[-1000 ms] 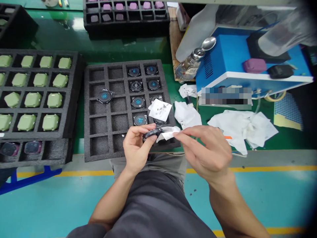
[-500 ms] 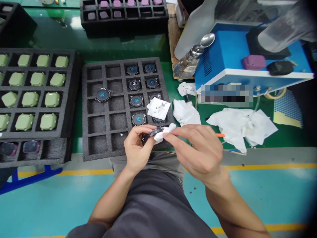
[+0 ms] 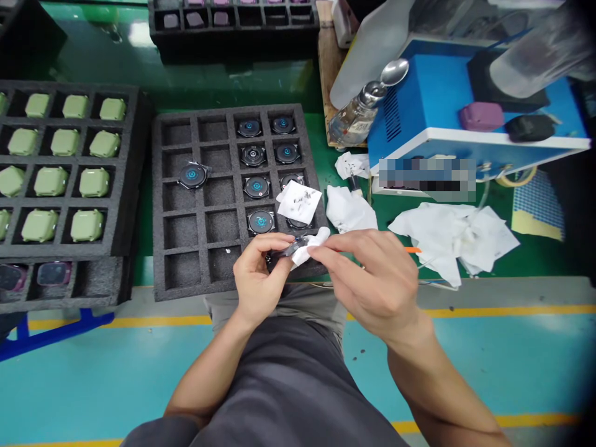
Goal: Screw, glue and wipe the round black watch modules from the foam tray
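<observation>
My left hand (image 3: 261, 273) pinches a dark round watch case (image 3: 287, 249) between thumb and fingers, tilted on edge. A folded white wipe (image 3: 311, 247) is pressed against the case by the closed fingertips of my right hand (image 3: 379, 276). An orange stick end (image 3: 413, 249) shows beyond the right hand; whether it is held cannot be made out. Just past my hands is a grey foam tray (image 3: 179, 279) with several round black watches (image 3: 257, 186) in its right columns. One more watch (image 3: 192, 176) lies across a divider on the left. A smudged white square (image 3: 300, 202) covers part of two watches.
Left of the tray stands a foam tray (image 3: 123, 180) of green square cases (image 3: 87, 225). Crumpled wipes (image 3: 351, 208) lie to the right, below a blue machine (image 3: 447, 93). A glass jar (image 3: 354, 121) with a metal spoon (image 3: 394, 72) stands beside it. Another foam tray (image 3: 233, 43) is at the back.
The watch case has tilted slightly in my left hand, and the wipe has shifted a little along it. The whole view has moved slightly.
</observation>
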The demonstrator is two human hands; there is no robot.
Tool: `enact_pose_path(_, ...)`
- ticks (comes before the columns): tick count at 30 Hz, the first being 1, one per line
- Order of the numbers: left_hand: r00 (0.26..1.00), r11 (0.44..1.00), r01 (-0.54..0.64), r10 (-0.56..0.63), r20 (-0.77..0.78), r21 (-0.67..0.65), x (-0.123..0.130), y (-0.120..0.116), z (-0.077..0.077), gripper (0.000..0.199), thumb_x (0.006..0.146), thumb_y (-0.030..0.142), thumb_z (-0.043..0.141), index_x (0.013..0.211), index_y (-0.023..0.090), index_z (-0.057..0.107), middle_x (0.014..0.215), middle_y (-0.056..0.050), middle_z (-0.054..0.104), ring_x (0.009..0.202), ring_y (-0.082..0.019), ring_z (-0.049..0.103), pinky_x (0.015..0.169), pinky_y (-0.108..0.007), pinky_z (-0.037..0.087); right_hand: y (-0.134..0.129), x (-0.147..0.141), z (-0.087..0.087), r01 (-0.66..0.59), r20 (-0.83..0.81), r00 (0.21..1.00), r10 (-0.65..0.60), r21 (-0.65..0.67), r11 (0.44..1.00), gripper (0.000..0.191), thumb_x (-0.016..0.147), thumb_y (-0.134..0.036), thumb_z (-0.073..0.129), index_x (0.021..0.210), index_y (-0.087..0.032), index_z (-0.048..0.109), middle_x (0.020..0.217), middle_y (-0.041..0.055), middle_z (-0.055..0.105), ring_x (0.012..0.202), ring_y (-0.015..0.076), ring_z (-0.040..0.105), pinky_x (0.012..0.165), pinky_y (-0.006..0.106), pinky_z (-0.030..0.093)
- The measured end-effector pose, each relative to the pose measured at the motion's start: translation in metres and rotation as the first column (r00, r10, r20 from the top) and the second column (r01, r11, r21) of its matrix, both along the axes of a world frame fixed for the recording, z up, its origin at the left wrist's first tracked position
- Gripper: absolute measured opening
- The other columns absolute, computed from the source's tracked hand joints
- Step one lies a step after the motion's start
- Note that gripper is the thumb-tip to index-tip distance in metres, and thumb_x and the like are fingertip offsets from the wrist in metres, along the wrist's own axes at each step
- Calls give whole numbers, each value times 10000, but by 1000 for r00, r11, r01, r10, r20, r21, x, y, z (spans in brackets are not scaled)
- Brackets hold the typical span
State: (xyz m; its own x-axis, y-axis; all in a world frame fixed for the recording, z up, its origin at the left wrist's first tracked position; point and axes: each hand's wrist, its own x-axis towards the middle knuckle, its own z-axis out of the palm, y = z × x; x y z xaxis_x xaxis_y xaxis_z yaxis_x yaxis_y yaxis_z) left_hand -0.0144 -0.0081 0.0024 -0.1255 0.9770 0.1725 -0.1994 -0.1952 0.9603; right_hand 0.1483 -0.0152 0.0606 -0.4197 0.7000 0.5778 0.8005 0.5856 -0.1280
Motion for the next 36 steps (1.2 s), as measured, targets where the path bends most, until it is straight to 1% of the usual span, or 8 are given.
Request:
enact_pose_path(5, 1000, 1000, 0, 0, 4, -5, 0, -1, 1, 206, 749, 37, 756, 854, 211, 725, 932, -55, 764, 921, -189, 715, 861, -338, 552, 1, 1, 0, -8, -2, 1000, 8, 3, 1000, 174, 896, -56, 606, 960, -179, 712, 862, 54, 751, 784, 172, 637, 689, 329, 413)
enact_pose_path(11, 1000, 1000, 1, -1, -10, 6, 0, -1, -1, 190, 758, 51, 749, 856, 212, 724, 938, -54, 762, 923, -191, 714, 861, -348, 560, 1, 3, 0, -8, 8, 1000, 8, -3, 1000, 176, 903, -67, 602, 968, -188, 712, 868, 47, 749, 802, 170, 637, 696, 329, 412)
enact_pose_path(16, 1000, 1000, 15, -15, -3, 20, 0, 0, -2, 213, 766, 30, 741, 873, 214, 728, 950, -48, 758, 934, -181, 712, 867, -335, 554, 0, 3, 0, -5, 18, 1000, 5, 0, 1000, 165, 907, -76, 606, 979, -192, 698, 874, 48, 754, 800, 172, 633, 702, 329, 408)
enact_pose_path(23, 1000, 1000, 14, -14, -8, 1, 0, -1, -3, 182, 764, 59, 758, 860, 212, 733, 946, -56, 758, 926, -189, 711, 863, -344, 555, 0, 4, -1, 5, 29, 1000, -5, -6, 1000, 196, 921, -80, 572, 975, -213, 707, 876, 42, 751, 808, 165, 639, 710, 328, 404)
enact_pose_path(30, 1000, 1000, 1, -2, -20, -17, 0, -2, -2, 160, 766, 81, 771, 851, 214, 752, 928, -62, 767, 915, -195, 721, 859, -348, 566, 2, 4, 0, -43, 19, 999, 43, -24, 999, 202, 933, -72, 550, 962, -199, 704, 875, 42, 749, 794, 162, 619, 693, 328, 391)
enact_pose_path(33, 1000, 1000, 9, -9, -13, -5, 0, -2, -3, 161, 775, 82, 768, 863, 215, 754, 928, -58, 773, 912, -191, 730, 856, -339, 573, 3, 2, 1, -79, 7, 997, 79, -36, 996, 187, 941, -80, 545, 974, -186, 695, 879, 43, 746, 779, 164, 603, 679, 333, 375)
enact_pose_path(36, 1000, 1000, 10, -10, -14, 5, -1, -1, -4, 167, 790, 82, 756, 884, 221, 752, 937, -49, 777, 921, -187, 735, 865, -337, 579, 3, -1, 0, -92, 0, 996, 92, -50, 994, 166, 948, -101, 550, 984, -184, 690, 878, 43, 740, 794, 170, 605, 690, 338, 385)
